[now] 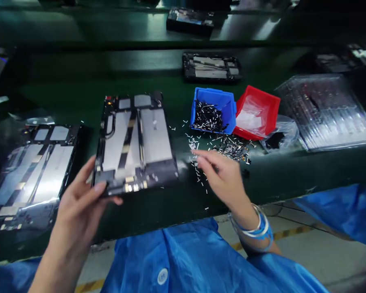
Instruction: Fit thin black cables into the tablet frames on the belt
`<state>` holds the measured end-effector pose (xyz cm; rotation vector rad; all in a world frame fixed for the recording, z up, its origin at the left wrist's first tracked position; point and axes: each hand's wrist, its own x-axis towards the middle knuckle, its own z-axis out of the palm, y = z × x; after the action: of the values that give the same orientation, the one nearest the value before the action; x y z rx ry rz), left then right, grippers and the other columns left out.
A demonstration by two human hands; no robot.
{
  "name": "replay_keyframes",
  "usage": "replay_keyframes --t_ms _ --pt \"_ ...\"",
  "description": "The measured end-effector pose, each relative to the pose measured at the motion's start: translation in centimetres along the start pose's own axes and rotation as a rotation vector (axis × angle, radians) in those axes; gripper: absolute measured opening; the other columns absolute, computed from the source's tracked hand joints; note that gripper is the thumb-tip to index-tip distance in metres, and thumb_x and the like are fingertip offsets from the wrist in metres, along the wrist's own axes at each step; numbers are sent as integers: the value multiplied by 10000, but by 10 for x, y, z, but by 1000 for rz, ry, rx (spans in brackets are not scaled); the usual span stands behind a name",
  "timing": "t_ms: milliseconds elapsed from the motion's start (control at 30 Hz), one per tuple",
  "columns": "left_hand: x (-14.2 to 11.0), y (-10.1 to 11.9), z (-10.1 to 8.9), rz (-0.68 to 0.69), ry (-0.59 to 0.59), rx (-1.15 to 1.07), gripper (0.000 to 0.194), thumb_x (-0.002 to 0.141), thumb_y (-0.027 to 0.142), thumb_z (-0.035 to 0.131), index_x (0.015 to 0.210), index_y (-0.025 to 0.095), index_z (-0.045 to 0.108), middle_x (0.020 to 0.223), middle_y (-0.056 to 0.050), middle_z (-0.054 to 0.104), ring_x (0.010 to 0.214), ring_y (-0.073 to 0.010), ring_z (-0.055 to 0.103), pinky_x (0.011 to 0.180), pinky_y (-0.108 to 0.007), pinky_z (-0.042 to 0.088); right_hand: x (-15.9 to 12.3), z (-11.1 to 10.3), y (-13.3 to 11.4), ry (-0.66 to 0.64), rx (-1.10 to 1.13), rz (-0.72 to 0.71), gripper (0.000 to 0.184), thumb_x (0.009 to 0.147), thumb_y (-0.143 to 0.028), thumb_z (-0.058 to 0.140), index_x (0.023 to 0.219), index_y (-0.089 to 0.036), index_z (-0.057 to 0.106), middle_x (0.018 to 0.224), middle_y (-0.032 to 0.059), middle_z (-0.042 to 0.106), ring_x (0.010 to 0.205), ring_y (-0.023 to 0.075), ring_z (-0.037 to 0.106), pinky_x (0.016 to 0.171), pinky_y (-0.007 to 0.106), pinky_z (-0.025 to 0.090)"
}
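My left hand (pixel 82 199) grips the lower left corner of an opened tablet (pixel 154 140), thumb on top and fingers beneath. The tablet's silver battery cells, ribbon cable and circuit board face up. Over some scattered small white strips (pixel 192 145), my right hand (pixel 221 175) hovers or touches down, index finger stretched out and thumb close to it. I cannot make out whether anything lies between those fingertips. Just behind that hand is a loose pile of small dark and metallic parts (pixel 232 148).
A blue bin (pixel 230 99) holds many small black parts; beside it a red bin (pixel 276 110) contains clear plastic. Clear trays (pixel 332 114) are stacked at right. Another opened tablet (pixel 36 167) lies at left, and one more (pixel 212 67) at the back. The green bench's front edge runs before me.
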<state>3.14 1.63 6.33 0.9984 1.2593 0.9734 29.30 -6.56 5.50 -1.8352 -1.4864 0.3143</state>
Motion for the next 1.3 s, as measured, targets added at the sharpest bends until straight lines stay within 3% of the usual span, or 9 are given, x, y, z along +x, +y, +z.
replay_keyframes --t_ms 100,267,400,500,600,767,1000,1167,1300 --pt "75 17 24 43 19 -142 440 603 109 756 1009 226 634 1006 25 631 785 -138 617 444 -187 554 18 -15 30 276 -335 114 204 863 -288 554 879 -192 734 730 41 703 651 172 611 601 287 406" --pt "209 39 60 -40 113 -12 541 614 3 675 1060 198 439 928 81 537 944 -120 566 663 -235 571 40 -21 52 197 -590 374 186 802 -346 624 723 -196 700 603 35 652 551 189 553 519 276 237" --pt "249 50 73 -7 129 51 605 722 -13 595 1254 153 360 1152 48 529 1130 -128 518 893 -324 526 35 -24 46 323 -546 343 174 816 -277 575 690 -199 666 591 25 632 553 170 547 532 276 285" --pt "236 43 77 113 188 102 743 737 -13 584 1400 129 280 1428 -24 410 1290 -185 408 1074 -426 396 27 -29 47 457 -533 202 218 841 -294 538 684 -198 655 590 15 621 571 155 551 554 269 336" --pt "200 26 84 267 173 127 728 700 -43 599 1386 73 382 1457 -94 434 1308 -205 409 1130 -394 328 29 -29 52 451 -560 127 245 847 -336 534 721 -186 681 608 16 627 603 157 568 565 263 342" --pt "122 -2 85 492 -199 140 382 737 82 651 1119 71 647 1223 -118 650 1148 -231 582 998 -344 452 43 -18 52 238 -664 316 228 810 -375 598 815 -189 731 634 35 664 616 188 586 545 273 284" --pt "46 -22 59 365 -486 290 182 872 259 594 977 180 721 1016 -61 727 943 -196 665 808 -295 498 58 -15 39 124 -657 448 170 771 -237 580 832 -219 737 662 39 677 638 207 599 581 296 338" --pt "37 -21 55 335 -529 272 185 878 272 583 961 178 720 976 -63 734 891 -187 676 822 -303 495 67 -32 39 427 -548 434 134 753 -219 564 744 -192 695 590 6 597 586 171 550 589 297 374" --pt "32 -21 58 285 -566 209 181 857 264 596 953 165 713 982 -74 736 881 -191 690 824 -310 511 63 -29 37 607 -544 61 113 770 -183 585 679 -186 653 545 -17 543 548 136 513 558 271 379"
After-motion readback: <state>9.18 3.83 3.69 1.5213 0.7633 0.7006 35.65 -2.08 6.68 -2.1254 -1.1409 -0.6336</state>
